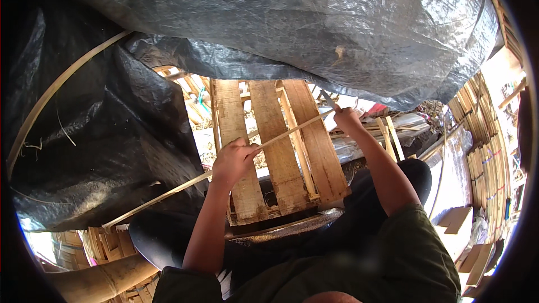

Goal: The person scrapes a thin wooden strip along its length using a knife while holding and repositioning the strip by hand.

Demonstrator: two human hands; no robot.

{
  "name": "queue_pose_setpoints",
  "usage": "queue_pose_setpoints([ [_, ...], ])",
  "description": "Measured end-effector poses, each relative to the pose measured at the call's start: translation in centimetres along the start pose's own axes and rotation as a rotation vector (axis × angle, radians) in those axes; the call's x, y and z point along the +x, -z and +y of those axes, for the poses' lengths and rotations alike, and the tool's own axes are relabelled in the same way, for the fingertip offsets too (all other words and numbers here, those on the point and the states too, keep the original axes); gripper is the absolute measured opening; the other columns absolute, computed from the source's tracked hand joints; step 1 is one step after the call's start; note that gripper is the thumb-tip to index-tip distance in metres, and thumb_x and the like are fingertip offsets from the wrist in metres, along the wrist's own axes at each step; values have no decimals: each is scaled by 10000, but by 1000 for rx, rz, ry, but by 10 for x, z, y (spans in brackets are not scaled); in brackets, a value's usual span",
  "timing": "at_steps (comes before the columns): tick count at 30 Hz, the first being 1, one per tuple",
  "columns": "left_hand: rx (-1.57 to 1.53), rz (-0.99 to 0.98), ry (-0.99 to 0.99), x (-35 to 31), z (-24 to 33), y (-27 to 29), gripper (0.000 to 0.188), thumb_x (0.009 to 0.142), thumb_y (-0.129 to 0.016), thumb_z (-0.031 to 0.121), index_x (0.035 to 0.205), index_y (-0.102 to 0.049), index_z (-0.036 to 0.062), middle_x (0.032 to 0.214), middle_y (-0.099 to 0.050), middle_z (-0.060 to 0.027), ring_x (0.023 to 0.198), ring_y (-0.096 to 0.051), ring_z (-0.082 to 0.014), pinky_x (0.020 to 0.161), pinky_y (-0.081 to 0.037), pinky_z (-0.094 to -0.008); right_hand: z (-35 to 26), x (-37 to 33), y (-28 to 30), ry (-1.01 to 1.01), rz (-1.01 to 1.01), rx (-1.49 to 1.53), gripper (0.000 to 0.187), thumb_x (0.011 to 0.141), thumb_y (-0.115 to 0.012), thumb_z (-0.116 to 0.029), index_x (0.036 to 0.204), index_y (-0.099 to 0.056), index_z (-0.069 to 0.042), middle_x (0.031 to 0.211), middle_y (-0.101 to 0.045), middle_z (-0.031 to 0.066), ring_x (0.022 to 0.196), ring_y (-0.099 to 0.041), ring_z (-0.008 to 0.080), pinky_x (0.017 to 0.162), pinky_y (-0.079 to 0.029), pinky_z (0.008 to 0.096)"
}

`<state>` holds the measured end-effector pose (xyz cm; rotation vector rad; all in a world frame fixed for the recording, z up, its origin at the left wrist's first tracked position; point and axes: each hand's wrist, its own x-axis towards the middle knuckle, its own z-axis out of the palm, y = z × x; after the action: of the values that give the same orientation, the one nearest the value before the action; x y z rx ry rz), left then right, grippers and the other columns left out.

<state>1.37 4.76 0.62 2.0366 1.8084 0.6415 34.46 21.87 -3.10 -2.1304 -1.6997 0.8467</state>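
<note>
A long, thin bamboo strip (292, 132) slants from the lower left up to the right, across a slatted wooden pallet-like stand (269, 134). My left hand (231, 160) is closed around the strip near its middle, above the stand's left slat. At the strip's upper right end, my right hand (349, 121) is closed on a knife (328, 100), whose grey blade points up and to the left. The handle is hidden inside my fingers. The blade sits close to the strip's tip; whether they touch, I cannot tell.
Black plastic sheeting (281, 17) hangs across the far side and down the left. A curved strip (62, 78) lies against it at left. Tied bundles of strips (488, 174) stand at right, and a thick bamboo pole (106, 278) lies at lower left.
</note>
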Motion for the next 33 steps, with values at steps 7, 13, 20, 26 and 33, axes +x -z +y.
queue_pose_setpoints([
  [7,-13,-20,3,7,5,-4,265,908,-612,369,964,-729,137,819,-557,-117,794,-614,-309,693,-482,-426,51,45,1,-173,215,-30,555,993,-389,-421,892,-621,73,760,-668,230,614,-669,344,504,-535,428],
  [13,14,-33,42,5,-1,3,281,909,-605,389,992,-724,148,824,-557,-115,798,-614,-306,694,-485,-424,7,2,-17,190,165,-97,486,956,-477,-363,814,-665,61,743,-651,280,767,-666,405,663,-508,474],
  [20,4,-89,103,8,9,2,288,924,-575,423,999,-727,191,849,-562,-105,829,-620,-290,725,-492,-421,1,-19,-5,185,37,-98,468,919,-434,-333,895,-669,71,909,-646,321,932,-627,469,856,-486,528],
  [26,16,-64,73,1,0,1,299,921,-579,426,986,-729,176,833,-565,-110,821,-621,-299,727,-496,-424,9,4,3,-42,137,-80,458,940,-437,-335,977,-644,72,938,-653,314,955,-633,455,848,-498,498],
  [33,-4,43,-13,5,5,-5,261,900,-620,382,945,-732,150,789,-543,-120,768,-609,-311,683,-482,-438,10,-1,-7,513,63,-725,415,943,-460,-305,951,-637,70,892,-661,305,787,-681,410,697,-552,463],
])
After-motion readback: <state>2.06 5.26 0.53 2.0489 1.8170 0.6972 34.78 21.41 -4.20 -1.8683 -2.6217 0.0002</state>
